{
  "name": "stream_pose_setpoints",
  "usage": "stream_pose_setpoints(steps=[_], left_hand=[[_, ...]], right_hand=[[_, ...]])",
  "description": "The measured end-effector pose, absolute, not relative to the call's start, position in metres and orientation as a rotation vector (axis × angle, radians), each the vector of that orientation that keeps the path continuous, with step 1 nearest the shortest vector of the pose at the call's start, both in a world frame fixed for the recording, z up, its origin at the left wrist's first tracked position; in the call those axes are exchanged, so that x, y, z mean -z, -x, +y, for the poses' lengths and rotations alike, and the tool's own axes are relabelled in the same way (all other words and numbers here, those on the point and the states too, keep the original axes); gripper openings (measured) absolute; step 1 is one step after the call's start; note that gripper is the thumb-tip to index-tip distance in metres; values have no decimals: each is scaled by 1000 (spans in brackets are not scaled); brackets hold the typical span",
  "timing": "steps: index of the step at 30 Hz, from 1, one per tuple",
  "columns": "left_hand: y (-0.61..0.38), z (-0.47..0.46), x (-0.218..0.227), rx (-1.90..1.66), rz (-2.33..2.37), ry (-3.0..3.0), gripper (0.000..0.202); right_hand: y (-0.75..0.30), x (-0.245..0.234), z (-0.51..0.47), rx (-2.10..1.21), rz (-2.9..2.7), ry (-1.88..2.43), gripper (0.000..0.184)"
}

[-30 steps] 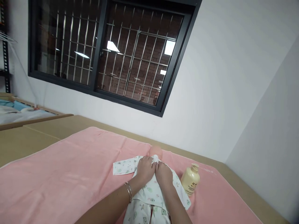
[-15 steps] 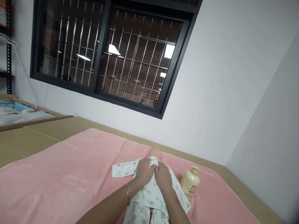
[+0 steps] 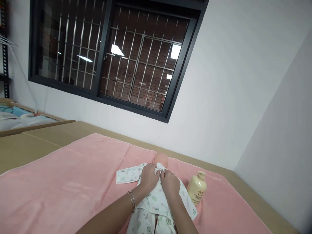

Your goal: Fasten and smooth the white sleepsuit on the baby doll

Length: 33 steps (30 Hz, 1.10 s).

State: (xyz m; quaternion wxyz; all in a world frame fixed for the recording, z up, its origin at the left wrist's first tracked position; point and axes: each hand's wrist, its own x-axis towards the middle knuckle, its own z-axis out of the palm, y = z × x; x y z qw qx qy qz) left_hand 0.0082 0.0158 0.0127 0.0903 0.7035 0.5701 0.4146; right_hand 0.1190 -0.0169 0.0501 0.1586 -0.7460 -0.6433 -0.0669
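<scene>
A baby doll [image 3: 161,159] lies with its smooth, bare head pointing away from me. It wears a white long-sleeved baby shirt [image 3: 156,203] with a small green print, and matching trousers [image 3: 141,221]. My left hand [image 3: 149,177] and my right hand [image 3: 170,183] rest side by side on the upper chest. Both have their fingers closed on the shirt just below the neck, where the cloth bunches between the thumbs. One sleeve stretches out flat to the left; the other slants down to the right. My hands hide part of the chest.
A pink blanket [image 3: 80,175] lies under the doll on a tan surface [image 3: 46,136]. Close to the right sleeve stands a pale yellow pump bottle [image 3: 197,188]. A wooden-edged bed [image 3: 31,122] with bedding is at the left. Behind are a white wall and a barred window [image 3: 138,65].
The shirt's cloth near the neck is more bunched between my hands, and my fingers are more curled. The whole view has shifted slightly.
</scene>
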Motion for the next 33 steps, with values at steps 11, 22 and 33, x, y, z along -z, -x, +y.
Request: stream_pose_setpoints(steps=[11,22,33], left_hand=[[-8,19,-18,-1048,1711,-2137,40],[-9,20,-15,-1089,1743,-2086,44],[-8,21,-13,-1106,1719,-2095,46]], right_hand=[[-139,-33,3,101,-1999,1958,49],[-124,-43,-10,311,-1952,2102,39],[-135,-39,-4,189,-1988,2004,46]])
